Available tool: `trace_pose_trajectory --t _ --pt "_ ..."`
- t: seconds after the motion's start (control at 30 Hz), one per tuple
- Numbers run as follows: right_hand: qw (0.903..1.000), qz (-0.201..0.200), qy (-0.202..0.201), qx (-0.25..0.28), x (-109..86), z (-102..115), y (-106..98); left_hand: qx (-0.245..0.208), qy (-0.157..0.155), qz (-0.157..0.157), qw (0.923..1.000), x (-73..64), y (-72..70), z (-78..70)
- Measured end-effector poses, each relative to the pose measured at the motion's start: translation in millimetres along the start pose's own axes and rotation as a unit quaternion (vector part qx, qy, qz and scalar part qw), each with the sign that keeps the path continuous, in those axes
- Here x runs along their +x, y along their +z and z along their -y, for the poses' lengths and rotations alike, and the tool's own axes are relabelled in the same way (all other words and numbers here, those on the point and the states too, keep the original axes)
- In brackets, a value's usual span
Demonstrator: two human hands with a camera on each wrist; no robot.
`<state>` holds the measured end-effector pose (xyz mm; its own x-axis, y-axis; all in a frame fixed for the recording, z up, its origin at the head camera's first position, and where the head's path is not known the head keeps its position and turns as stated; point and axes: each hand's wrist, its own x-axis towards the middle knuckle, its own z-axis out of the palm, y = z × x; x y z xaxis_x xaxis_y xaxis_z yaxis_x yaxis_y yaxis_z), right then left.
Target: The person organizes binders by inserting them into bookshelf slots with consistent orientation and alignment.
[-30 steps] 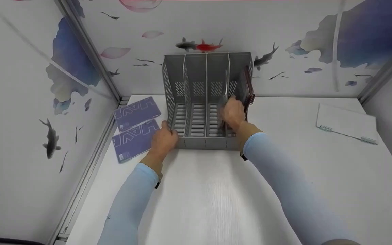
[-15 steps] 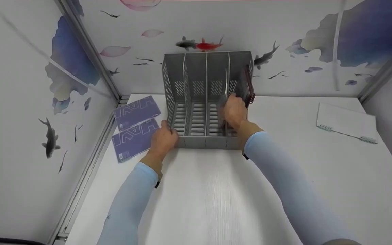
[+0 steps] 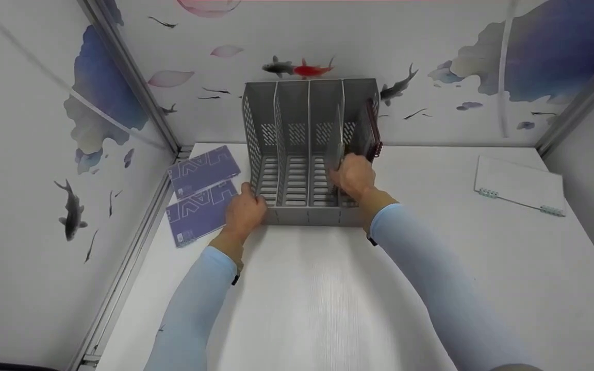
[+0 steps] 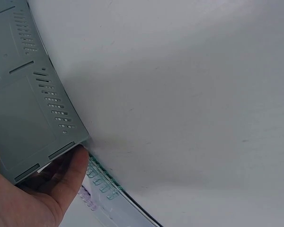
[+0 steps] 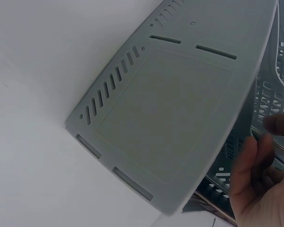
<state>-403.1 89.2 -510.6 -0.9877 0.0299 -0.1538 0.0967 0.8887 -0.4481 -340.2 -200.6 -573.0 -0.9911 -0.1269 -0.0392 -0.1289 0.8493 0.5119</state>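
A grey plastic file rack with upright dividers stands against the back wall. My left hand grips its lower front left corner, with fingers round the edge in the left wrist view. My right hand reaches into the front of the right-hand section, beside the rightmost divider. In the right wrist view, the fingers are bent and the thumb lies near a panel edge. Whether they pinch it is unclear. A dark spiral notebook with a reddish edge stands at the rack's right side.
Two purple notebooks lie left of the rack, partly behind my left hand. A white spiral notebook lies on the far right of the white table. Printed walls enclose the back and sides.
My right hand has drawn slightly down and toward the front, so more of the panel beside it shows. The left hand stays at the rack's corner. The head view has shifted slightly.
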Motion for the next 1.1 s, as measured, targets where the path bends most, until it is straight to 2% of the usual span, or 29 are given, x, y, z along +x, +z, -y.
trace_pose_trajectory --t 0.3,0.57,0.63,0.83,0.87,1.1 --pt "0.9988 -0.033 -0.035 0.003 -0.7 -2 9 -0.002 -0.007 -0.005 1.0000 1.4 0.7 -0.4" --pt "0.9983 -0.044 -0.038 0.000 -0.3 -1 12 -0.010 -0.014 0.004 0.9998 2.2 1.2 0.8" --pt "0.9983 -0.042 -0.039 -0.003 -0.3 -3 13 -0.011 -0.010 -0.001 0.9999 6.8 6.2 6.6" --pt "0.9987 -0.023 -0.043 -0.017 -6.4 -10 10 -0.003 -0.013 0.006 0.9999 6.6 7.0 5.7" --pt "0.9985 -0.020 -0.045 -0.022 -8.4 -10 9 -0.003 -0.019 0.013 0.9997 2.5 2.5 0.0" --pt "0.9959 -0.003 -0.067 -0.060 -19.9 -13 -5 -0.007 -0.021 0.013 0.9997 2.9 1.5 1.4"
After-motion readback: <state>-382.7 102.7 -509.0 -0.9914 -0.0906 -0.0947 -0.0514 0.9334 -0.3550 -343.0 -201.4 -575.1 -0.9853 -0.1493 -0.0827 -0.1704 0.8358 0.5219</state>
